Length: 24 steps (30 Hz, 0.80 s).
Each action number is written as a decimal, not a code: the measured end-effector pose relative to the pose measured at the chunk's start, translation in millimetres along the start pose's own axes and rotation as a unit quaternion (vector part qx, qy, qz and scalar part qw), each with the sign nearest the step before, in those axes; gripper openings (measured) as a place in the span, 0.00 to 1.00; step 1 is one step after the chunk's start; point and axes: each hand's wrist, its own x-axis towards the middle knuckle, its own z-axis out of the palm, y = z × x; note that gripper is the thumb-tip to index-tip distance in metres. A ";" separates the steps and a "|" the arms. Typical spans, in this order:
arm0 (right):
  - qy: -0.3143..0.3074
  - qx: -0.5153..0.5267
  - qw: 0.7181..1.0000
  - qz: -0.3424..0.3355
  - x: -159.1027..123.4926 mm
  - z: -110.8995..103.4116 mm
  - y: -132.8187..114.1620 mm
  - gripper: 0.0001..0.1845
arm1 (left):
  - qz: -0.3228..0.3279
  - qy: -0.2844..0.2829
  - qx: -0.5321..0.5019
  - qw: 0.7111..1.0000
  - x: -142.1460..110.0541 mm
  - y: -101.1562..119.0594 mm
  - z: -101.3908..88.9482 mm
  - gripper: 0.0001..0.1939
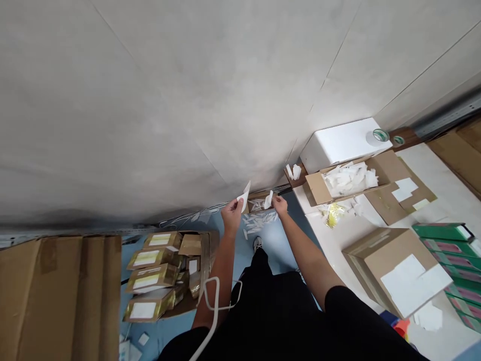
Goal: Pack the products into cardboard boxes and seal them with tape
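My left hand (232, 212) is closed on a white paper slip (244, 196), which stands up from the fingers with one corner folded over. To its right, my right hand (279, 204) pinches a small, curled white paper piece (268, 199). The two papers are apart. Below and beyond them, many crumpled white paper scraps (259, 220) lie on the blue floor, and more sit in a small open cardboard box (259, 195) by the wall. Whether the papers are sticky labels or plain paper I cannot tell.
On the right-hand table (366, 213) stand an open carton (317, 189) full of white scraps, a closed cardboard box (394, 255), tape rolls (381, 134) on a white box (341, 138), and green boxes (439, 231). At left are taped parcels (150, 278) and large cartons (56, 296).
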 end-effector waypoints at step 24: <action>0.292 0.348 0.891 -0.006 -174.5 -292.8 -76.4 0.20 | 0.527 -0.385 0.113 0.749 -200.7 42.6 267.4 0.10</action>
